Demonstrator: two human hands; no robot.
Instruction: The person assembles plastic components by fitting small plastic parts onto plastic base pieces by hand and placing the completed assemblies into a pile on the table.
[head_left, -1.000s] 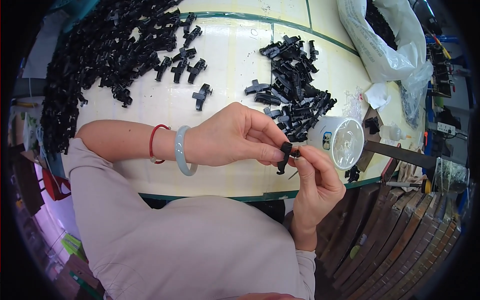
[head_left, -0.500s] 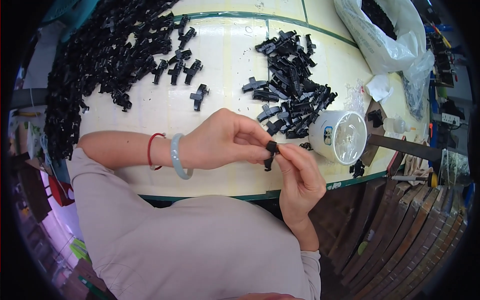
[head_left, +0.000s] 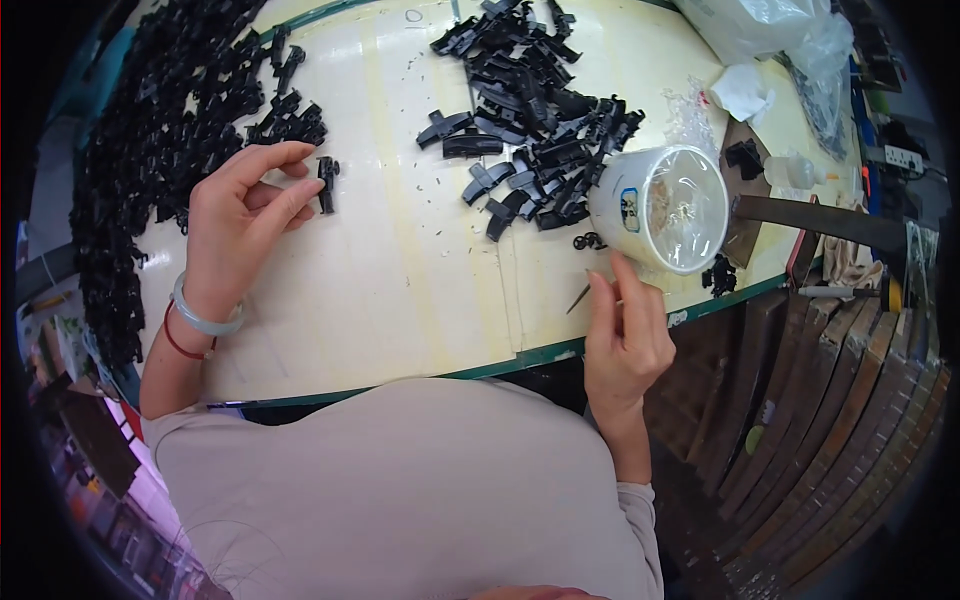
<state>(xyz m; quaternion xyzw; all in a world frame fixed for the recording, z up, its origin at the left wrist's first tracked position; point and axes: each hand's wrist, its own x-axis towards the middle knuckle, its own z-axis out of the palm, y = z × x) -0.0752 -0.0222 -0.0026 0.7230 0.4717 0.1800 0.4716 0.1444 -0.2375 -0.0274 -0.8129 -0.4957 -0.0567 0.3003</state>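
Now black clip (head_left: 327, 185) lies on table (head_left: 410, 300), just beside left hand (head_left: 238, 205), fingers loosely parted (touching? cannot tell). Right hand (head_left: 630, 340) near small black rings (head_left: 588, 241), pinch unclear. Hands just separated; two-handed work seems paused.

Seeing a tiny, unreadable label (head_left: 629, 210) on the white tub (head_left: 635, 248), two o'clock; handwriting (head_left: 413, 16) on the desk (head_left: 420, 300), twelve o'clock.
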